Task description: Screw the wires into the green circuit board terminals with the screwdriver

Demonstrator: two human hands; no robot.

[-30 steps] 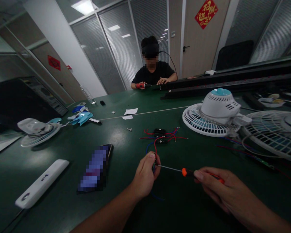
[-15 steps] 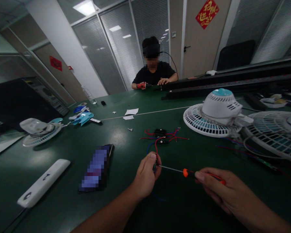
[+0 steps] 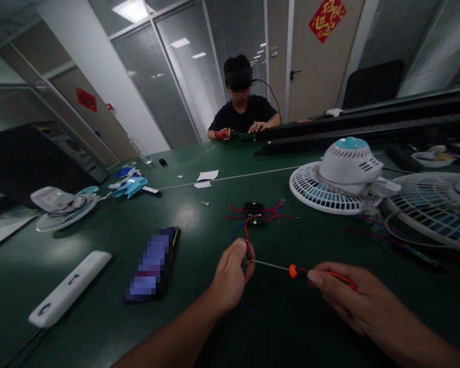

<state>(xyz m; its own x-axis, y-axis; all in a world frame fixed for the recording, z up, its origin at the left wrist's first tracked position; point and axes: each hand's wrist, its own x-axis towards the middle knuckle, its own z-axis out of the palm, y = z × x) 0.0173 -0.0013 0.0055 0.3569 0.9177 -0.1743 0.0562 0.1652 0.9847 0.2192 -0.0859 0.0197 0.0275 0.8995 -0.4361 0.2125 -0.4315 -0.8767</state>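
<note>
My left hand (image 3: 232,273) pinches a small green circuit board (image 3: 245,262), mostly hidden by the fingers. A red wire (image 3: 247,231) and a blue wire (image 3: 234,232) rise from it. In my right hand (image 3: 348,291) is a screwdriver (image 3: 299,272) with an orange and black handle. Its thin shaft points left, and the tip meets the board by my left fingers; the exact contact point is too small to make out. Just beyond lie black modules (image 3: 254,207) with red and blue wires spread to both sides.
A phone (image 3: 153,266) and a white power strip (image 3: 71,289) lie to the left. White fan parts (image 3: 347,176) stand at the right, and another small fan (image 3: 65,207) at far left. Across the green table (image 3: 184,276) sits a person (image 3: 243,112) holding a red tool (image 3: 223,134).
</note>
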